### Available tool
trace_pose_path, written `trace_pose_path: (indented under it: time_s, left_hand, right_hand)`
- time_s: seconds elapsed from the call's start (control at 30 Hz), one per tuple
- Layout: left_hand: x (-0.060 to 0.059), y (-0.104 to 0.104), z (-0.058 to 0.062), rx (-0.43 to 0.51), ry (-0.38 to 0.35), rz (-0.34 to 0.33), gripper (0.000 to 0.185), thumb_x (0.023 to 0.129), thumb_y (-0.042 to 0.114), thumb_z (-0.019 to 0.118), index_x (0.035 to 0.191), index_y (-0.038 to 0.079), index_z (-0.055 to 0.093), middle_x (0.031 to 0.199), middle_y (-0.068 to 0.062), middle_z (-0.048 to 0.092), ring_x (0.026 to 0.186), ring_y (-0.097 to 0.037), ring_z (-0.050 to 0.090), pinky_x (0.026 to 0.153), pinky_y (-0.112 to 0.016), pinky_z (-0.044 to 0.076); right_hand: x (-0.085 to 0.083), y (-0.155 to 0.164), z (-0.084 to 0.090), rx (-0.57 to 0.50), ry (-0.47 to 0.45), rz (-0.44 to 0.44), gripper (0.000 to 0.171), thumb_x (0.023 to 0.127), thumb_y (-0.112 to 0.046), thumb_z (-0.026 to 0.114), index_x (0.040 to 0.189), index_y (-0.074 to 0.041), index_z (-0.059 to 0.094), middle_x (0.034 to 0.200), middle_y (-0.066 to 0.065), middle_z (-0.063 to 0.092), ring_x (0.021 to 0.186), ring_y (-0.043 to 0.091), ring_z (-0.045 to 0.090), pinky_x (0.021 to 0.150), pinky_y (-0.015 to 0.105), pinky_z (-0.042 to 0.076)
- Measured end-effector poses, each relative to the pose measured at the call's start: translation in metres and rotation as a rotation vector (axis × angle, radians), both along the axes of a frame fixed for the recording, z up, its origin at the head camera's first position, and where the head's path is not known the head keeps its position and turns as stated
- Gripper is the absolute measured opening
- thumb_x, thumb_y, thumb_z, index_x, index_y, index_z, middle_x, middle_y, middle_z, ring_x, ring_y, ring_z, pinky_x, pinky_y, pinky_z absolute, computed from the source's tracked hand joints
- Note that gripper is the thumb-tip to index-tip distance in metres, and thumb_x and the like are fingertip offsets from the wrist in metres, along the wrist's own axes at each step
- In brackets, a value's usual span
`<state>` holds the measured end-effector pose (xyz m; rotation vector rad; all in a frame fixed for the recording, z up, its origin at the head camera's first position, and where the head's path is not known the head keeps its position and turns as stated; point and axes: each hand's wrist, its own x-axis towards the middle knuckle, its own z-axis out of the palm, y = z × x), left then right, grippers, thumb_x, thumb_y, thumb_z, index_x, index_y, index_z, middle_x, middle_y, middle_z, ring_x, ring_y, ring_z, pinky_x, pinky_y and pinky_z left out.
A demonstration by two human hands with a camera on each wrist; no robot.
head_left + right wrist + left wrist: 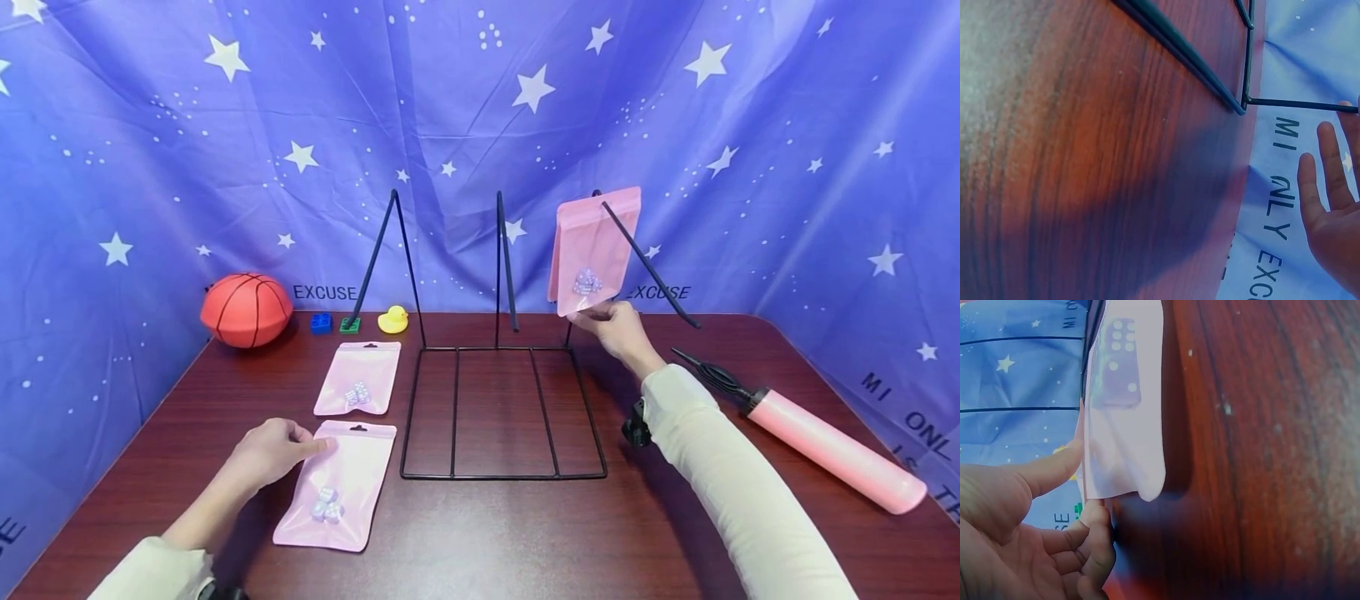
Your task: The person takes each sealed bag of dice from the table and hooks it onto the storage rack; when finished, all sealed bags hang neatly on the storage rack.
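My left hand [273, 450] pinches the left edge of a pink zip pouch [352, 475] with dice inside; in the left wrist view, thumb and fingers meet at the edge of this near pouch [1125, 456]. Just beyond it lies a second pink pouch [358, 371] with dice, its hang hole facing away from me. At the right, pink pouches [596, 233] hang together on the right prong [652, 267] of a black wire rack [504, 477]. My right hand [618, 333] is right at their lower edge, three fingers [1329, 165] straight and spread in the right wrist view, thumb hidden there.
Along the back left are a small basketball [247, 310], a blue block [321, 323], a green block [350, 325] and a yellow rubber duck [393, 319]. A pink hand pump [836, 450] lies at the right. The rack's middle prong [507, 267] and left prong [375, 258] stick out toward me.
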<state>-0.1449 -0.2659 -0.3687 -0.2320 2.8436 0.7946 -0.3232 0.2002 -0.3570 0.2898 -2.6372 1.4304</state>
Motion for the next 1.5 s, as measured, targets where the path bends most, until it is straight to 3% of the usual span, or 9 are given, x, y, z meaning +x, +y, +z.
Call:
trace_pose_path:
  time_s: [0.17,0.33,0.47,0.77,1.03,1.5]
  left_hand:
    - [0.000,-0.002,-0.002,0.052,0.010,0.004,0.033,0.089,0.034,0.077,0.080,0.005,0.064,0.074,-0.005,0.057,0.076,-0.023,0.053,0.065,-0.033,0.038]
    - [0.001,-0.006,-0.005,0.177,-0.002,0.012,0.030,0.090,0.028,0.076,0.081,0.004,0.061,0.066,-0.002,0.053,0.066,-0.017,0.050,0.060,-0.031,0.037]
    - [0.003,-0.011,-0.005,0.281,-0.020,-0.014,0.027,0.092,0.025,0.075,0.083,0.003,0.061,0.065,-0.002,0.054,0.066,-0.017,0.052,0.061,-0.031,0.037]
    - [0.006,-0.015,0.001,0.458,-0.027,-0.157,0.020,0.092,0.016,0.072,0.092,-0.003,0.066,0.068,0.000,0.058,0.070,-0.017,0.057,0.070,-0.032,0.044]
    - [0.004,-0.016,0.006,0.565,-0.031,-0.304,0.021,0.096,0.016,0.069,0.094,-0.005,0.067,0.073,0.000,0.058,0.072,-0.014,0.056,0.068,-0.030,0.044]
    - [0.008,-0.009,0.022,0.688,-0.043,-0.473,0.014,0.100,0.014,0.064,0.093,0.001,0.064,0.081,0.004,0.063,0.080,-0.012,0.059,0.070,-0.031,0.048]
  right_hand:
    - [-0.002,0.001,0.000,0.002,0.011,0.004,0.036,0.095,-0.022,0.074,0.119,0.005,0.072,0.116,0.022,0.071,0.119,0.032,0.062,0.100,0.045,0.048]
    - [-0.003,0.002,0.001,0.028,0.012,-0.005,0.037,0.094,-0.024,0.075,0.117,0.005,0.073,0.115,0.022,0.072,0.117,0.031,0.063,0.098,0.044,0.049]
    - [-0.005,0.003,0.002,0.074,0.015,-0.026,0.037,0.093,-0.024,0.076,0.114,0.006,0.074,0.114,0.022,0.072,0.116,0.033,0.061,0.099,0.047,0.047]
    - [-0.007,0.004,0.002,0.109,0.013,-0.020,0.034,0.091,-0.025,0.079,0.112,0.001,0.077,0.111,0.018,0.074,0.110,0.028,0.064,0.090,0.038,0.049]
    - [-0.008,0.005,0.001,0.117,0.001,0.001,0.038,0.091,-0.027,0.079,0.116,0.001,0.075,0.117,0.020,0.072,0.117,0.033,0.063,0.097,0.046,0.049]
    - [-0.011,0.011,-0.004,0.087,-0.069,0.059,0.042,0.093,-0.029,0.077,0.122,0.001,0.072,0.121,0.021,0.070,0.126,0.034,0.058,0.106,0.048,0.044]
